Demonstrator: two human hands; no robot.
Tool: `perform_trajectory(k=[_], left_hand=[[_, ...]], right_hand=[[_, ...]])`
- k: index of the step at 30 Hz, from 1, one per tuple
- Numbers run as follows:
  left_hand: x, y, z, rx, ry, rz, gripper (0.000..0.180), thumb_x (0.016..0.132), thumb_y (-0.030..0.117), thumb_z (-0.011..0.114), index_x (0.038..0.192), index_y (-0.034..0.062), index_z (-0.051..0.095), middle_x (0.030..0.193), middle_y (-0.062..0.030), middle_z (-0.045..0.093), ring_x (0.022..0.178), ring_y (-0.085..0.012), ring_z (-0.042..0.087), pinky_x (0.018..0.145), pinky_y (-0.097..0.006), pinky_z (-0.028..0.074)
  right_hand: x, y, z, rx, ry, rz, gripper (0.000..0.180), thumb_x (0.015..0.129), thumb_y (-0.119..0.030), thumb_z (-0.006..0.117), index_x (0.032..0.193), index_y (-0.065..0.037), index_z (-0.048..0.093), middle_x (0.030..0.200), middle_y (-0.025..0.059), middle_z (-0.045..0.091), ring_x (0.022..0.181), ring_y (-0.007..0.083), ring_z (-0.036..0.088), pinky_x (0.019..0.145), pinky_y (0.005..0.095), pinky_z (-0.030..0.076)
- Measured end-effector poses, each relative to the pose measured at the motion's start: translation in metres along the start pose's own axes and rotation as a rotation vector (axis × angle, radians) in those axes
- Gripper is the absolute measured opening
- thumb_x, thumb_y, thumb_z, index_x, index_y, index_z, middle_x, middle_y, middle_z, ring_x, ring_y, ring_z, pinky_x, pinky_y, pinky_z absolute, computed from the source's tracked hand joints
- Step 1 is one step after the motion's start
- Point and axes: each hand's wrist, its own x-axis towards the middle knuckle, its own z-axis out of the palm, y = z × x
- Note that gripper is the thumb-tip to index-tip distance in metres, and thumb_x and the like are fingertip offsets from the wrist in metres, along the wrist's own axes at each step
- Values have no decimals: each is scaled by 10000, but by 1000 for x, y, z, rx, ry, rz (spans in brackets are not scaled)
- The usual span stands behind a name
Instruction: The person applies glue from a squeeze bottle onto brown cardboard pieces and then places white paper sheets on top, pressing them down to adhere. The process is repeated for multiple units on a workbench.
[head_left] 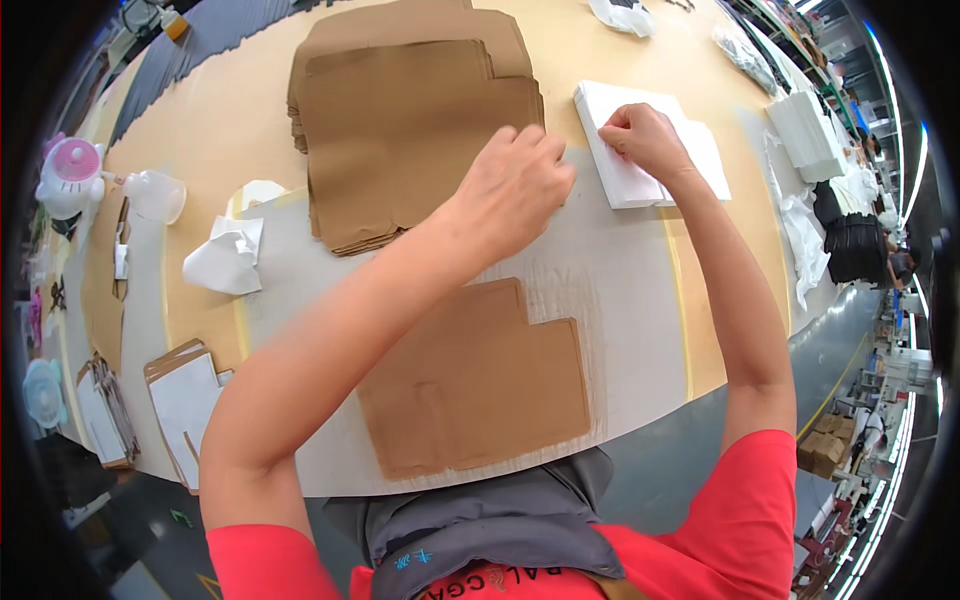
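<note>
The right hand (pixel 645 135) pinched the top sheet of the white stack (pixel 640 150) at the desk's (pixel 620 270) far right. The left hand (pixel 515 185) rested curled, grip holding nothing visible, just beside that stack, near the brown cardboard pile (pixel 400 130). A flat carton blank (pixel 475 380) lay nearer.

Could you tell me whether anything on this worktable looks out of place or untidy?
Mostly orderly. The brown cardboard stack is slightly fanned, its sheets not squared up. A crumpled white sheet lies loose at the left. The right hand pinches the white stack; the left hand rests beside it.
</note>
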Motion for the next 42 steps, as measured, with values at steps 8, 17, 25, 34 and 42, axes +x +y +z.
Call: perform_trajectory(k=[8, 17, 25, 34, 42], left_hand=[[58, -4, 40, -47, 24, -120, 374, 754, -68, 601, 1091, 46, 717, 1008, -66, 633, 991, -226, 563, 809, -345, 426], [64, -7, 58, -48, 2, -126, 423, 757, -38, 642, 1156, 93, 694, 1105, -33, 622, 1073, -209, 544, 859, -348, 425], [69, -5, 48, 148, 19, -24, 325, 772, -14, 657, 1075, 100, 689, 1128, -24, 616, 1078, -201, 549, 879, -349, 432], [83, 1, 45, 51, 13, -76, 304, 799, -27, 614, 1073, 91, 668, 1058, -23, 640, 1047, -217, 570, 883, -364, 433], [109, -6, 46, 86, -70, -19, 376, 812, -37, 603, 1132, 150, 668, 1131, 24, 663, 1154, -172, 558, 941, -357, 408]], right_hand=[[0, 5, -2, 61, -30, 52, 184, 806, -180, 638, 794, -5, 692, 675, 82, 650, 637, 146, 604, 608, 307, 500], [-2, 23, -2, 347, -52, 48, 226, 863, -193, 637, 899, 25, 680, 788, 42, 654, 715, 118, 605, 666, 260, 504], [-14, 77, -41, 882, 137, 129, 281, 915, -283, 672, 1031, -27, 678, 995, 28, 660, 972, 107, 587, 878, 286, 468], [-13, 55, -20, 651, 108, 73, 295, 917, -283, 669, 1059, -24, 680, 935, -3, 654, 903, 72, 554, 842, 242, 443], [-17, 45, -14, 629, 129, 73, 266, 941, -236, 634, 1053, 3, 671, 936, 8, 661, 865, 70, 567, 796, 232, 464]])
